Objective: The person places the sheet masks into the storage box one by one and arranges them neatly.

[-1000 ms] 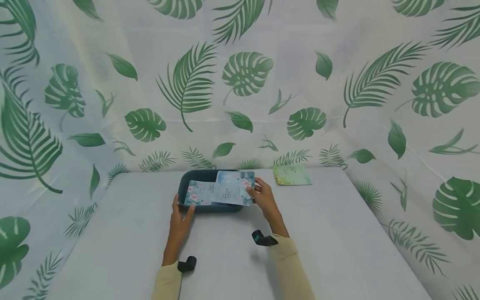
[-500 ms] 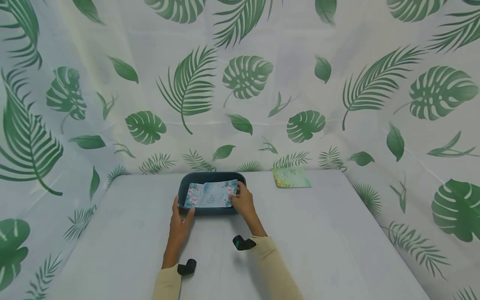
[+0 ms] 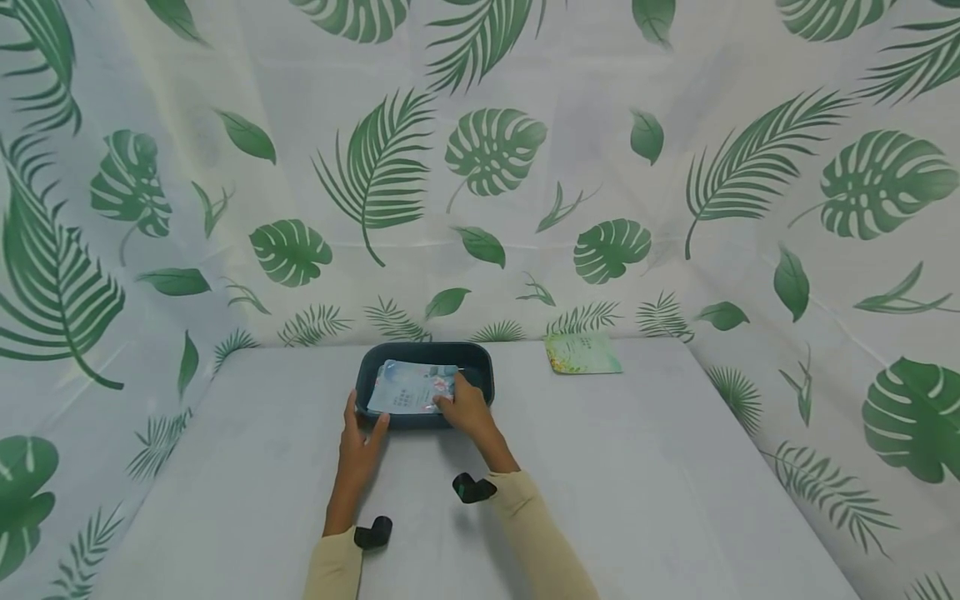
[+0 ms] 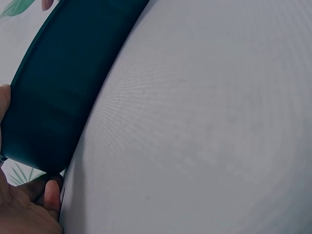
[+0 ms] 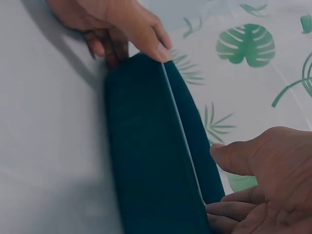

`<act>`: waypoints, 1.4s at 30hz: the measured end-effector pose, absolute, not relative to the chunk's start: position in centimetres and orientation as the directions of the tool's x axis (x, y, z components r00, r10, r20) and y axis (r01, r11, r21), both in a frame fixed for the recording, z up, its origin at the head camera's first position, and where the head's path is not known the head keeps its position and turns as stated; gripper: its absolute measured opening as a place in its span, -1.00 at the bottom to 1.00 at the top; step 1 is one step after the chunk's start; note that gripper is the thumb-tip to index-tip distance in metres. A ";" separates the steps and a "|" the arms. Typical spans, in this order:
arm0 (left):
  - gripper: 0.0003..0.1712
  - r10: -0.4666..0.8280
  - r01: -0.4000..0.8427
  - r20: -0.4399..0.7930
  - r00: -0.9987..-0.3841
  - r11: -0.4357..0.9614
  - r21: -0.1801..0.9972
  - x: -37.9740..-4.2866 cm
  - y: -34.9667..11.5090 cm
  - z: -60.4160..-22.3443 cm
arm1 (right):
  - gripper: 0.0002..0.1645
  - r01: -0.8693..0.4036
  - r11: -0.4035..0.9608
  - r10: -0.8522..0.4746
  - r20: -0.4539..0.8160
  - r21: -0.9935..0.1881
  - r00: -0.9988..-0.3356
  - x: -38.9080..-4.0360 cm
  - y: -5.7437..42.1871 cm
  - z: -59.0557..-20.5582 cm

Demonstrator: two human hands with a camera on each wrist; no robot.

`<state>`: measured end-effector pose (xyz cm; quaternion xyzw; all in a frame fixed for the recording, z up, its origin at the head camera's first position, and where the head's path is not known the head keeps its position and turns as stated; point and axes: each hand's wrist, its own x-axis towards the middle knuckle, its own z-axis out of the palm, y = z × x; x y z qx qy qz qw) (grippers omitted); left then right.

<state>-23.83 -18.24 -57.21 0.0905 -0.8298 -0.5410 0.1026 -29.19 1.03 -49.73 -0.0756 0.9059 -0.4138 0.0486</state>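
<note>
A dark teal plastic bin (image 3: 481, 377) stands near the table's back edge, also filling much of the left wrist view. My left hand (image 3: 362, 454) grips its front left corner, thumb on the front rim and fingers along the left side. Inside the bin lies a light blue sheet mask packet (image 3: 405, 385) with pink flowers, which my right hand (image 3: 468, 408) pinches at its right edge. It covers most of another blue packet beneath. In the right wrist view my right hand (image 5: 273, 175) reaches over the rim; the packet is mostly hidden there.
A green sheet mask packet (image 3: 583, 353) with yellow flowers lies flat at the table's back, right of the bin. The white table (image 3: 675, 483) meets a leaf-print cloth (image 3: 510, 67) behind and at the sides.
My right hand has carried the blue packet leftward and down into the bin, over the other blue packet. The left hand has stayed at the bin's corner.
</note>
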 end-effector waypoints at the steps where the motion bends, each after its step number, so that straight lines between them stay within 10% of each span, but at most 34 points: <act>1: -0.03 -0.261 -0.039 0.073 -0.963 0.397 0.917 -23.8 -18.2 -57.2 | -0.23 -0.107 0.646 -0.182 -0.016 -0.756 -0.983 -29.2 1.0 -49.8; 14: -0.03 -0.271 -0.039 0.073 -0.960 0.386 0.921 -23.8 -18.3 -57.2 | -0.36 -0.184 0.605 -0.187 0.086 -0.774 -0.978 -29.2 1.0 -49.6; 21: -0.01 -0.262 -0.052 0.053 -0.964 0.377 0.925 -24.1 -18.1 -57.4 | -0.77 -0.254 0.454 0.278 0.406 -0.854 -0.870 -31.1 6.3 -50.9; 30: -0.02 -0.268 -0.063 0.049 -0.962 0.393 0.918 -24.1 -18.4 -57.3 | -0.54 0.074 0.796 0.216 0.167 -0.601 -0.962 -33.0 16.2 -54.7; 42: -0.02 -0.268 -0.042 0.064 -0.961 0.373 0.927 -24.1 -18.6 -57.4 | -0.26 0.067 0.925 0.046 -0.066 -0.373 -0.997 -34.3 17.2 -56.1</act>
